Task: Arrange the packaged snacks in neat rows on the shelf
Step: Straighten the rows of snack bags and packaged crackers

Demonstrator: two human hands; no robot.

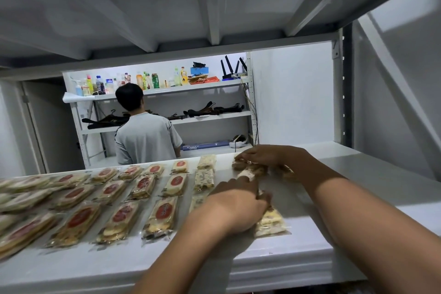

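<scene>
— Where are the hands on the shelf [358,174]?
— Both at its right part. The left hand [236,207] lies low, fingers curled down over the far end of a pale snack pack [272,222]; the rest of that pack sticks out at the hand's 4 o'clock.
— And the other?
— The right hand [260,155] sits at the left hand's 1 o'clock, fingers bent onto the brown snack packs [250,170], which lie at its 7 o'clock, between the two hands. Blur hides whether it grips them or only touches.
— The rest of the snacks?
— At the left hand's 9 o'clock: red-label packs [164,212] in rows running leftward, with a column of speckled packs [204,179] nearest the hands, at 11 o'clock.
— Anything behind?
— At 12 o'clock a person [145,136], back turned, faces bottles [152,80] on other shelving.
</scene>
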